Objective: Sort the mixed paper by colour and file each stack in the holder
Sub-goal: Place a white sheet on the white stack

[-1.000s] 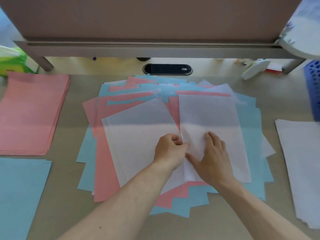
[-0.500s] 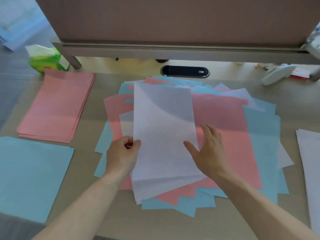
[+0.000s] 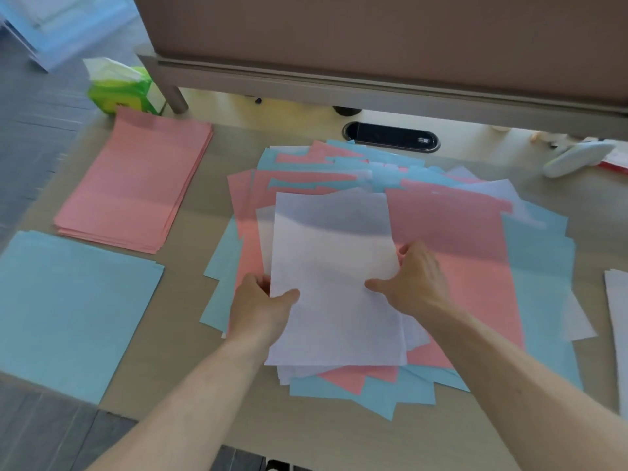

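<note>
The white sheets (image 3: 334, 283) are held by their two long sides, on top of the mixed pile (image 3: 458, 266) in the middle of the desk (image 3: 306, 436). The left hand (image 3: 261, 309) is closed on the left side, with the thumb on top and the fingers tucked under. The right side is pinched by the right hand (image 3: 416, 283), thumb on top.

The sheets are best squared up first. Then they can be lifted flat and carried to the white stack (image 3: 616, 334) at the desk's right edge (thin paper bends and slides apart when pulled by one side).

The paper is smooth, thin and a little see-through. A pink stack (image 3: 136, 185) lies by the far left edge and a blue stack (image 3: 68, 307) by the near left corner. No holder can be seen.
</note>
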The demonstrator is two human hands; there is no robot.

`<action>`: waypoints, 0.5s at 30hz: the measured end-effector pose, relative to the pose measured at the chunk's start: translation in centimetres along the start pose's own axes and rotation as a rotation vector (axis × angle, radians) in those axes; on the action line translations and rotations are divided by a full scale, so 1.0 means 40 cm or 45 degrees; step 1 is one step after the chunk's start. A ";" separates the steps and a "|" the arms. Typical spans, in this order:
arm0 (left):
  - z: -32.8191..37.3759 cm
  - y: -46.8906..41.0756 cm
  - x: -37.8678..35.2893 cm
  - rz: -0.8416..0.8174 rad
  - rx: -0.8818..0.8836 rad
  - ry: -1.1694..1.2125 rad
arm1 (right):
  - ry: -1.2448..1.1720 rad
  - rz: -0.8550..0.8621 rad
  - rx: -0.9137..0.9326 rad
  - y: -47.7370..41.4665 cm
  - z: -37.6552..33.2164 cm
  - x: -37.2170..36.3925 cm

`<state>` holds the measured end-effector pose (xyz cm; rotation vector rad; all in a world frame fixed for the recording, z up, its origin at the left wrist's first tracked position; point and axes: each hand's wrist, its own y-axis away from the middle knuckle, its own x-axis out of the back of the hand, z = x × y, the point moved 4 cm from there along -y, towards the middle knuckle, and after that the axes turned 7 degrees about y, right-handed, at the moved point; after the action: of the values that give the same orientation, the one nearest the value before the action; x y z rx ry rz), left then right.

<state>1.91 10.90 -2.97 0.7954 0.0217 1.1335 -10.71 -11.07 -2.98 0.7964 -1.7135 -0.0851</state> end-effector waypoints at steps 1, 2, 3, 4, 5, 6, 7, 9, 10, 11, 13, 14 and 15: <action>0.000 -0.002 -0.001 0.001 0.007 0.039 | 0.007 -0.002 -0.001 0.002 -0.005 -0.002; -0.002 -0.004 -0.004 -0.010 0.014 0.076 | -0.007 -0.002 -0.002 0.004 -0.011 -0.005; 0.000 -0.004 -0.007 -0.035 0.021 0.098 | -0.045 -0.001 -0.003 0.006 -0.015 -0.009; 0.001 -0.005 -0.009 -0.069 0.024 0.096 | -0.087 0.002 0.001 0.008 -0.021 -0.012; 0.001 -0.007 -0.010 -0.096 0.017 0.079 | -0.121 0.001 0.013 0.010 -0.027 -0.017; -0.002 -0.012 -0.008 -0.113 0.003 0.053 | -0.144 -0.002 0.036 0.012 -0.034 -0.022; -0.004 -0.015 -0.004 -0.123 -0.009 0.024 | -0.155 -0.002 0.061 0.014 -0.041 -0.027; -0.014 -0.021 0.003 -0.123 -0.056 -0.060 | -0.133 0.021 0.105 0.016 -0.054 -0.033; -0.016 -0.023 0.007 -0.097 -0.074 -0.100 | -0.118 0.030 0.111 0.018 -0.061 -0.035; -0.017 -0.023 0.012 -0.052 -0.084 -0.116 | -0.119 0.029 0.106 0.020 -0.068 -0.035; -0.016 -0.025 0.021 0.046 -0.070 -0.078 | -0.137 0.018 0.089 0.024 -0.083 -0.036; -0.016 -0.029 0.023 0.082 -0.043 -0.057 | -0.140 0.010 0.082 0.025 -0.090 -0.037; -0.016 -0.034 0.025 0.098 -0.012 -0.042 | -0.154 -0.004 0.066 0.025 -0.095 -0.039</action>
<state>3.21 11.81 -3.85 0.8124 -0.0421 1.1924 -7.67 -8.14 -2.63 0.8463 -1.8352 -0.0930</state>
